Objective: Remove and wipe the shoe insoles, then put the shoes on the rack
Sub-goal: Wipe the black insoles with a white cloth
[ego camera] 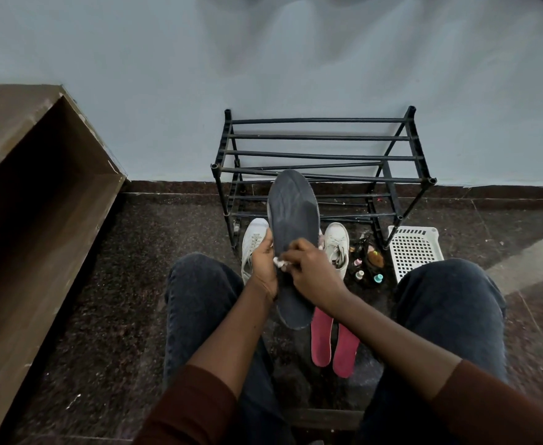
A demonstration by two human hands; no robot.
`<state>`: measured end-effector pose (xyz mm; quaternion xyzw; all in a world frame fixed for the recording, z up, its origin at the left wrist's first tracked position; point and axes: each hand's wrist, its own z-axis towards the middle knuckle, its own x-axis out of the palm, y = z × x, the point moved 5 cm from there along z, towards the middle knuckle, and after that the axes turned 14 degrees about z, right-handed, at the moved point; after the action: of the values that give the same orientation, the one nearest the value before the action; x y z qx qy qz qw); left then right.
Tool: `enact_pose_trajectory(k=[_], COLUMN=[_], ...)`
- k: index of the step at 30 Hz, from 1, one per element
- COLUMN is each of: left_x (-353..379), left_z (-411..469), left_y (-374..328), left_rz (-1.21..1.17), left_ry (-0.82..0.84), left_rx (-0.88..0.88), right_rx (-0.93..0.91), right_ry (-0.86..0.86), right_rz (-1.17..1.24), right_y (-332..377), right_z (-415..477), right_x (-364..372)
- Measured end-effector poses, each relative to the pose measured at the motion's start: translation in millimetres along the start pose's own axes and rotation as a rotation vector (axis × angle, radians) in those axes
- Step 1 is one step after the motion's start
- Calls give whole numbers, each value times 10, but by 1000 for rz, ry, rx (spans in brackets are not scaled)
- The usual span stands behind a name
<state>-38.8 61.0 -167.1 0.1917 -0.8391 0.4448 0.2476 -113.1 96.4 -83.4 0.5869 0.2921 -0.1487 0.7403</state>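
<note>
The left hand (263, 268) is curled around the left edge of a dark grey insole (292, 239), fingers wrapped onto its face and the thumb side behind, holding it upright between the person's knees with the toe end pointing up in front of the rack. The right hand (312, 271) is closed, fingertips pinched on a small white cloth (280, 263) that is pressed against the middle of the insole's face; the two hands are nearly touching across it. The insole is a long flat oval, broad at the top and narrower at the heel end, its surface faintly ribbed, with a darker patch on the right side near the middle. Two pink insoles (334, 345) lie side by side on the dark speckled floor (119, 284) just below and to the right of the held one. A pair of white sneakers (336, 245) stands on the floor, one on either side of the grey insole, toes toward the black tubular shoe rack (321, 155), whose bars are bare. To the right of the rack lies a white perforated basket (414, 252), with a few small bottles (368, 274) near it.
</note>
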Motion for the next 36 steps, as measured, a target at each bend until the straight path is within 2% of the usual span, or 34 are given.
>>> enact_pose_trajectory(k=[10, 16, 21, 24, 29, 32, 34, 36], left_x=[15, -28, 136, 226, 213, 214, 180, 142], left_z=[1, 29, -114, -192, -120, -99, -69, -14], left_y=[-51, -25, -11, -21, -65, -128, -164, -174], left_rz=[-84, 26, -26, -68, -134, -177, -186, -189], left_ry=[29, 15, 199, 204, 130, 173, 141, 109], left_rx=[-21, -29, -55, -21, -14, -15, -17, -21], right_rx=[-34, 21, 56, 69, -5, -88, -137, -184], right_ry=[145, -31, -142, -164, -11, 63, 105, 209], right_rz=[59, -7, -21, -16, -39, 5, 41, 45], right_y=[106, -5, -46, -19, 127, 213, 235, 252], right_z=[-219, 56, 365, 459, 273, 33, -112, -229], right_x=[73, -9, -179, -248, -99, 11, 26, 60])
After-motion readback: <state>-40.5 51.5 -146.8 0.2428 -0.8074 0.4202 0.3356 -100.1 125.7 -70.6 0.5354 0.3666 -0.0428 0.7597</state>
